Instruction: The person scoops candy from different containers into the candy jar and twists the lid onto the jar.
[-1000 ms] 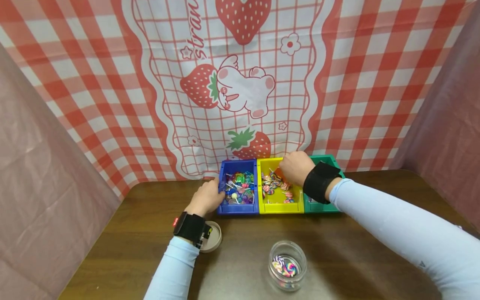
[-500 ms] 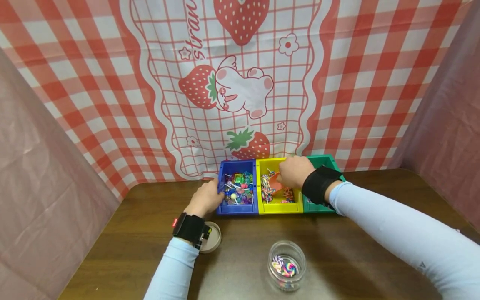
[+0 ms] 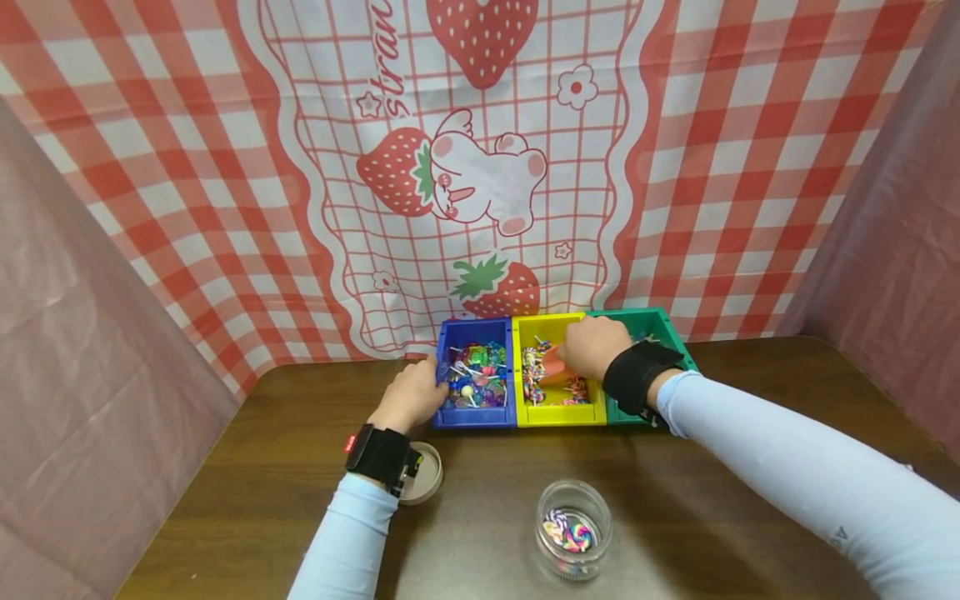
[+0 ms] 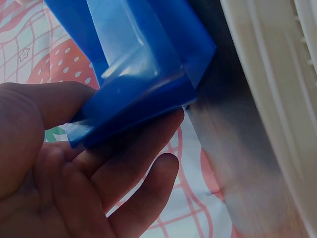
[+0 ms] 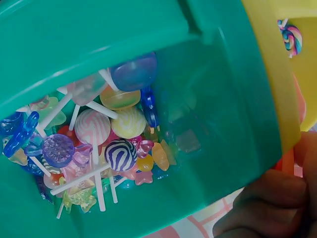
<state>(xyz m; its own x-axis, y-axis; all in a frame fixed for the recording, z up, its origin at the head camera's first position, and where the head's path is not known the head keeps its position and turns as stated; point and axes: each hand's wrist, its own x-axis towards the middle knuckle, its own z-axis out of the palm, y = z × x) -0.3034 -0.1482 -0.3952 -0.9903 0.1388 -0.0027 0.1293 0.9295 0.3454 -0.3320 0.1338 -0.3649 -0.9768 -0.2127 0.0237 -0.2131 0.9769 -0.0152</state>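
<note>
My left hand (image 3: 408, 394) grips the left wall of the blue bin (image 3: 480, 418); in the left wrist view, thumb and fingers (image 4: 141, 148) lie on either side of its rim. Over the yellow bin (image 3: 562, 417), my right hand (image 3: 596, 346) holds an orange scoop (image 3: 553, 365) down among small swirl lollipops (image 3: 533, 387). The right wrist view shows part of its orange handle (image 5: 286, 162) between the fingers; the rest is hidden. A clear jar (image 3: 573, 562) with a few swirl candies (image 3: 568, 533) stands nearer me on the table.
The green bin (image 3: 648, 317) joins the yellow one on the right and contains mixed candies (image 5: 94, 148). Glossy candies (image 3: 480, 379) lie in the blue bin. A pale round lid (image 3: 426, 475) lies beside my left wrist. A checked cloth (image 3: 480, 167) hangs behind the bins.
The scoop has come lower and nearer in the yellow bin, and the lollipops around it have shifted. My right hand moved slightly with it. My left hand stays on the blue bin.
</note>
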